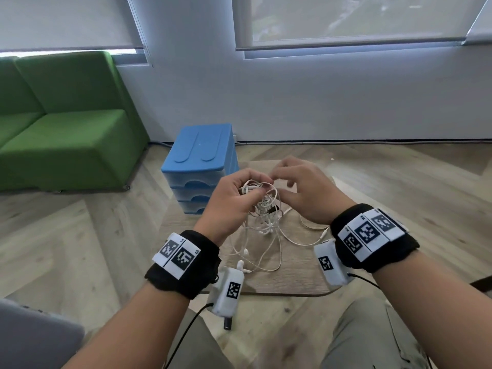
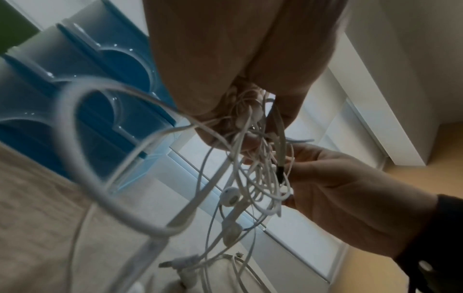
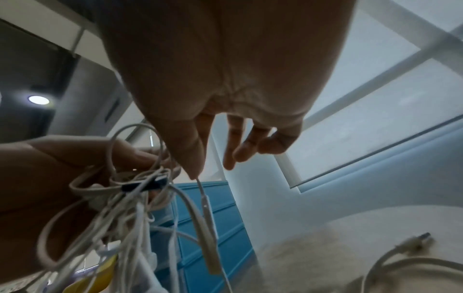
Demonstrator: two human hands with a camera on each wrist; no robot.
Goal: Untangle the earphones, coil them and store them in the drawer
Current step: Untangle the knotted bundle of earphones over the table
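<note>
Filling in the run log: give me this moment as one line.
stage: untangling | left hand: grips earphones tangle | right hand: pinches one strand | drawer unit: drawers closed

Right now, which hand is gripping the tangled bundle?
The left hand: its fingers curl round the earphones. The right hand only pinches one strand, its other fingers spread.

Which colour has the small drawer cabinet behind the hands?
Blue; the drawer cabinet shows best in the head view.
</note>
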